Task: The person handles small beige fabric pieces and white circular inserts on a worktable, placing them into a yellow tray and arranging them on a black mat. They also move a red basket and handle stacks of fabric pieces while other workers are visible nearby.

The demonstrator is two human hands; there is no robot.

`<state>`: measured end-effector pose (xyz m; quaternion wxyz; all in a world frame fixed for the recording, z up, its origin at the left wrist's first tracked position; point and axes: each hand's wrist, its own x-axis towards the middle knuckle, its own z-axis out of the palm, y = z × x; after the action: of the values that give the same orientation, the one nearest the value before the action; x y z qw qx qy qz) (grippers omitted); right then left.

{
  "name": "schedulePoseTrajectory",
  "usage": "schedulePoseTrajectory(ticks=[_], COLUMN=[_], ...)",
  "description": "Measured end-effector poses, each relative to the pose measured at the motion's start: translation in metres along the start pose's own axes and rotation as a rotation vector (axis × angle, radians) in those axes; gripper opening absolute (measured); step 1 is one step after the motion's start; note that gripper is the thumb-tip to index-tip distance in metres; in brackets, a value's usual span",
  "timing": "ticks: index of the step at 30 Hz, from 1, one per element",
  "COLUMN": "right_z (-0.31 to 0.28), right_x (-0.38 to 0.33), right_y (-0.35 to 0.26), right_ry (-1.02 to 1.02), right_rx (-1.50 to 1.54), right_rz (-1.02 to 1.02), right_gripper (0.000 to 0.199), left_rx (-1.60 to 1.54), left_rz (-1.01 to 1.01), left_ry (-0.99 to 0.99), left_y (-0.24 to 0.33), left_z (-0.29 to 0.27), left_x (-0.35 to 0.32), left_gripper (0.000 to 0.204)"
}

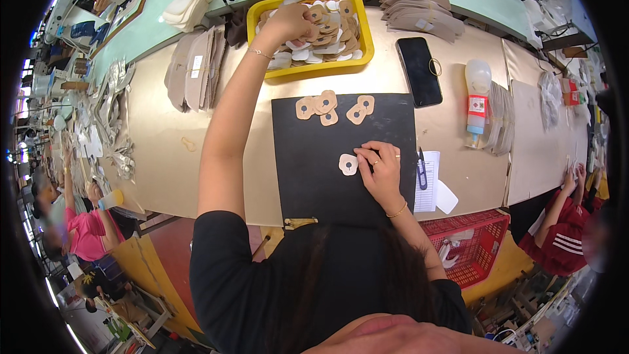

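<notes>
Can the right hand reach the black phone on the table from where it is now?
Probably yes. The right hand rests on the black mat, pressing a tan cutout piece. The black phone lies just beyond the mat's far right corner, face up, with only bare table and mat between.

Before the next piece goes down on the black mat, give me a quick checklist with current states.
1. Left hand in the yellow tray, on the cut pieces: ok.
2. Piece actually gripped by the left fingers: cannot tell.
3. Right hand on the black mat, fingers touching the single piece: ok.
4. Bare mat area free for another piece: ok.
5. Row of laid pieces at the mat's far edge, some overlapping: ok.
6. Snips right of the mat, clear of the hands: ok.
</notes>
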<state>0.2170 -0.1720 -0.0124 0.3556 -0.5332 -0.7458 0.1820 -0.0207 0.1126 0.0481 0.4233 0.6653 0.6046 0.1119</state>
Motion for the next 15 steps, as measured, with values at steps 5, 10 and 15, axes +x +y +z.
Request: schedulePoseTrajectory(ticks=[5, 10, 15], right_z=[-0.001, -0.001, -0.007], right_x=[-0.001, -0.001, 0.001], right_y=[0.0, 0.001, -0.001], right_ry=[0.0, 0.003, 0.072], right_rx=[0.006, 0.009, 0.171], right_rz=[-0.002, 0.0, 0.076], right_gripper=[0.015, 0.015, 0.016], left_rx=[0.04, -0.064, -0.258], left_rz=[0.066, 0.116, 0.078], left_ry=[0.07, 0.053, -0.094], left_y=[-0.001, 0.008, 0.024], left_z=[0.001, -0.004, -0.007], left_x=[-0.003, -0.01, -0.008], left_gripper=[0.017, 0.023, 0.027])
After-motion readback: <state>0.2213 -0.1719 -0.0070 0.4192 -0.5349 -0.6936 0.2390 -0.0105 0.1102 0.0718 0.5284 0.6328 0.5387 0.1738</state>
